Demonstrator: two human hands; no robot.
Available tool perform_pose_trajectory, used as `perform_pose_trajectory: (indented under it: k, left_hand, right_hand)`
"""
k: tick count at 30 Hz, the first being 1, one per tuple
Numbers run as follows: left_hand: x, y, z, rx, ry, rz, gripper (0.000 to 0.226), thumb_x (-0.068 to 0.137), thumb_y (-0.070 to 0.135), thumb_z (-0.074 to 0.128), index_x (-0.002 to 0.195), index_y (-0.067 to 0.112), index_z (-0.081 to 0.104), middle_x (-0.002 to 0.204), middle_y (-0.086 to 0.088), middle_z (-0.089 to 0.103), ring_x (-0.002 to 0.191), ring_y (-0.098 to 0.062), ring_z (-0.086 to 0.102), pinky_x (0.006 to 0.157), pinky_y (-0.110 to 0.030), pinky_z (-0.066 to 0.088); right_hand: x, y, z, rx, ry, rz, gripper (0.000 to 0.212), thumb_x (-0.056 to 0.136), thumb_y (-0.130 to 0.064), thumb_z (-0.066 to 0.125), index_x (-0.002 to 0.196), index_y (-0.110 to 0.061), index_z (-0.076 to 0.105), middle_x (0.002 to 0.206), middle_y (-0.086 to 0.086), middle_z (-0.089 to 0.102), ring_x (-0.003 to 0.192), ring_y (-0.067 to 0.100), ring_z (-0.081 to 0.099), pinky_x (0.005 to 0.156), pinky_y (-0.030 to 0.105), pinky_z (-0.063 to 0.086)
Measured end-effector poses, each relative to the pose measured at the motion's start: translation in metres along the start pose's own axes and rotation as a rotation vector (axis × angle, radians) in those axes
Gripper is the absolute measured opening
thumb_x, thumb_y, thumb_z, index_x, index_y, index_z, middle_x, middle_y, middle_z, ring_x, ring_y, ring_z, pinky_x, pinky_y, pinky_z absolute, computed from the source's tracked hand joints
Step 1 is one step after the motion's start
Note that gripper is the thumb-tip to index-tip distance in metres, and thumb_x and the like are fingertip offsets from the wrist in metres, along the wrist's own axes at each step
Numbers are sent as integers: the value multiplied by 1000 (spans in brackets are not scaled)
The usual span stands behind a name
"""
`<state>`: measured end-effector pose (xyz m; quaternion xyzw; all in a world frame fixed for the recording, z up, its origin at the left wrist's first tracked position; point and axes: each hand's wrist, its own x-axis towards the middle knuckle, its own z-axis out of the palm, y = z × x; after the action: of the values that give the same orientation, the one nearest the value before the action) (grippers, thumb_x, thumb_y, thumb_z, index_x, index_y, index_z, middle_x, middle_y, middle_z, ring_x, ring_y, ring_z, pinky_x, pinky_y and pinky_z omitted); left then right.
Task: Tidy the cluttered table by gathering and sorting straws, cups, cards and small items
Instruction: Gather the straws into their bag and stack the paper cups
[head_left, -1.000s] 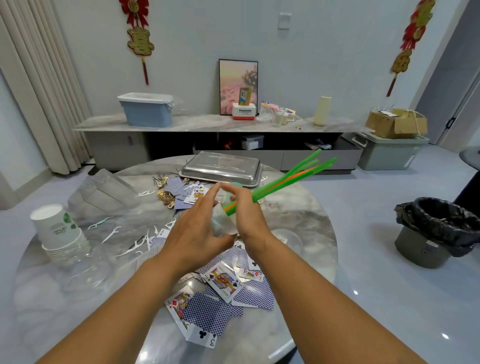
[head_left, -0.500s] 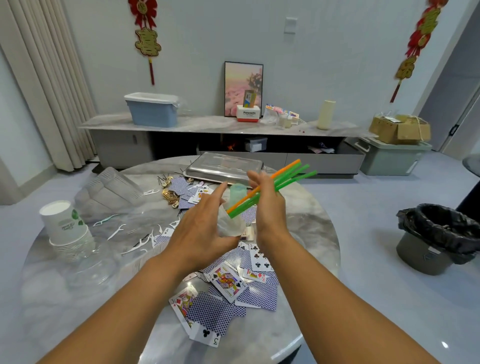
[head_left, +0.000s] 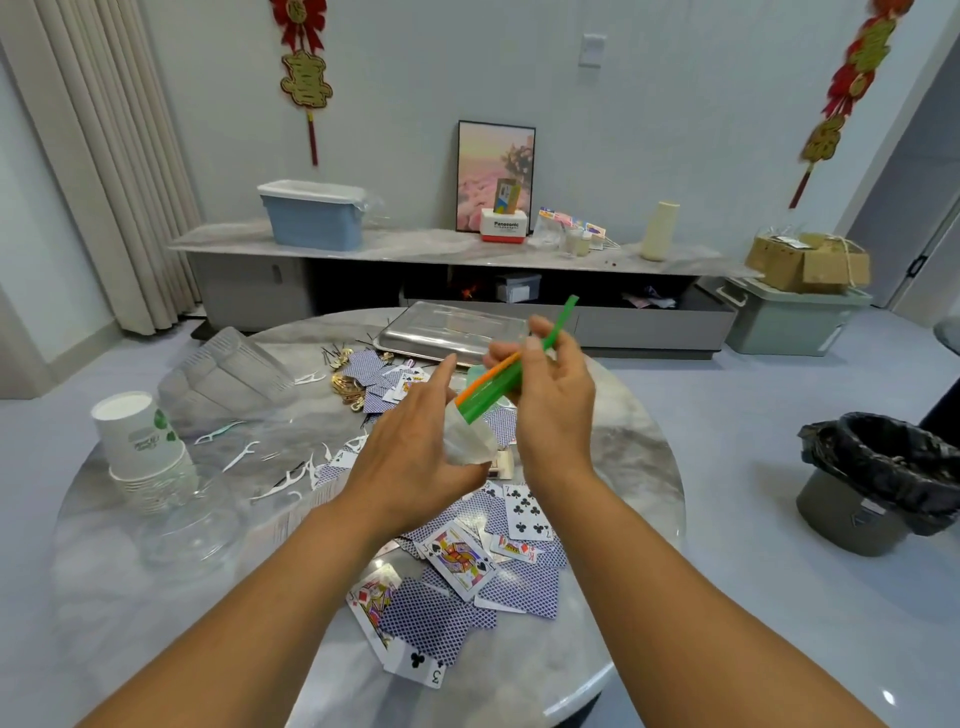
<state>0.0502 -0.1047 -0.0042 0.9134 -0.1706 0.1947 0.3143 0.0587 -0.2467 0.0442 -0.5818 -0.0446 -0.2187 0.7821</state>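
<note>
Above the middle of the round marble table (head_left: 634, 467), my left hand (head_left: 410, 457) holds a clear plastic bag or cup (head_left: 467, 441). My right hand (head_left: 553, 405) pinches a bundle of green and orange straws (head_left: 498, 384), whose lower ends sit at the mouth of that clear thing. Playing cards (head_left: 457, 587) lie scattered under my arms, some face up. Further cards (head_left: 384, 379) lie near the tray. White floss picks (head_left: 291, 475) are strewn at the left. A stack of white paper cups (head_left: 140, 441) stands at the table's left edge.
A steel tray (head_left: 452, 330) lies upside down at the table's far side, with gold clips (head_left: 348, 384) and clear plastic containers (head_left: 228, 371) to its left. A clear dome lid (head_left: 192, 525) sits by the cups. A black-lined bin (head_left: 883, 483) stands on the floor at the right.
The straws have slid down through my right hand towards the clear thing in my left, so less of them sticks out. My hands have risen slightly.
</note>
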Motion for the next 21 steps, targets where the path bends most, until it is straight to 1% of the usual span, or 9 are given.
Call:
perform_pose_trajectory:
  k: [2,6,8,10,12,15,17,19,21]
  left_hand:
    - [0,1,1,-12,1,-6,122,67,60,82,157,37,3,137,10,47,119,-14,51,95,-36,43]
    - [3,0,-1,-57,36,-49,126,65,63,83,159,37,4,146,6,46,130,-15,47,98,-33,39]
    - [2,0,-3,-52,54,-54,123,66,61,82,159,37,4,143,8,48,126,-16,49,93,-31,37]
    - [1,0,-4,-48,55,-57,121,66,62,79,158,39,4,141,10,48,122,-17,51,90,-32,37]
    - [1,0,-5,-47,51,-64,120,65,65,77,157,40,4,139,10,49,118,-18,52,88,-33,38]
    - [2,-1,-5,-44,55,-68,119,66,64,78,158,39,5,140,9,49,119,-17,53,88,-32,38]
    - [2,-1,-5,-52,50,-71,121,66,63,79,159,38,4,145,8,48,126,-18,51,92,-31,38]
    - [1,0,-6,-68,35,-93,124,63,67,78,158,39,3,150,7,44,131,-19,48,95,-35,40]
    - [2,2,-9,-67,31,-115,125,58,74,71,158,38,4,149,7,45,131,-20,48,98,-40,43]
  right_hand:
    - [-7,3,4,-16,-89,63,15,105,-17,52,113,-21,65,99,6,77,90,15,75,71,26,59]
    - [-19,9,7,-238,-227,258,22,99,-40,57,95,-32,78,97,-6,77,95,17,73,87,36,58]
    - [-20,7,7,-217,-220,319,28,98,-46,56,98,-27,77,97,-2,77,92,20,73,77,30,57]
    - [-16,7,7,-174,-77,239,26,101,-42,57,115,-25,69,100,-2,75,87,11,72,70,23,55]
    - [-11,5,3,-180,99,59,31,100,-30,63,130,-32,57,104,-4,72,86,5,70,75,24,57]
    - [-12,5,0,-187,-1,-49,18,95,-15,69,109,-26,69,92,3,75,84,13,73,76,28,59]
    - [-21,9,3,-271,-144,-18,10,97,-20,66,98,-24,76,89,0,76,83,14,73,75,34,59]
    - [-29,12,7,-378,-190,-20,24,102,-33,55,102,-25,77,94,-5,75,90,13,71,83,43,59]
    - [-34,13,9,-381,-116,-75,35,104,-38,44,119,-25,73,112,-10,73,107,4,66,96,37,54]
